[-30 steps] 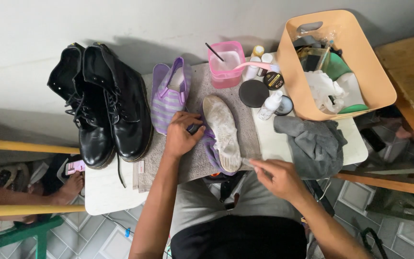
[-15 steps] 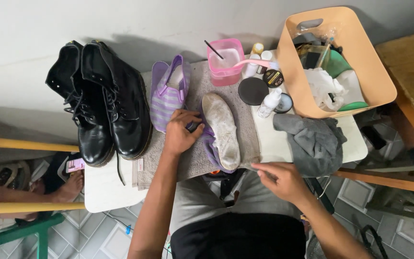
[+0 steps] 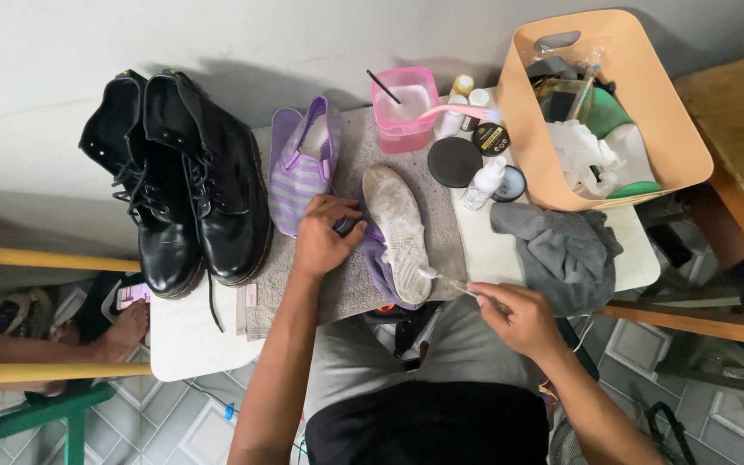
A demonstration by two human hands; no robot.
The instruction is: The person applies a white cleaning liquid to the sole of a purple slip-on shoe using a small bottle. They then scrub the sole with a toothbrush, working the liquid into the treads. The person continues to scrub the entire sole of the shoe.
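Two hands (image 3: 325, 241) scrub purple slipper's (image 3: 398, 237) chalky sole.

the left hand (image 3: 325, 241) covers part of the purple shoe (image 3: 393, 237) it grips; the thin tool (image 3: 445, 281) in the right hand (image 3: 518, 319) is too small to identify; basket (image 3: 527, 129) contents blur together.

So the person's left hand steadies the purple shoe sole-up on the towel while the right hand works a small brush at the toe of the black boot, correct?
Not quite. The head view shows the right hand putting the small brush to the sole of the same purple shoe that the left hand steadies; the black boots stand untouched.
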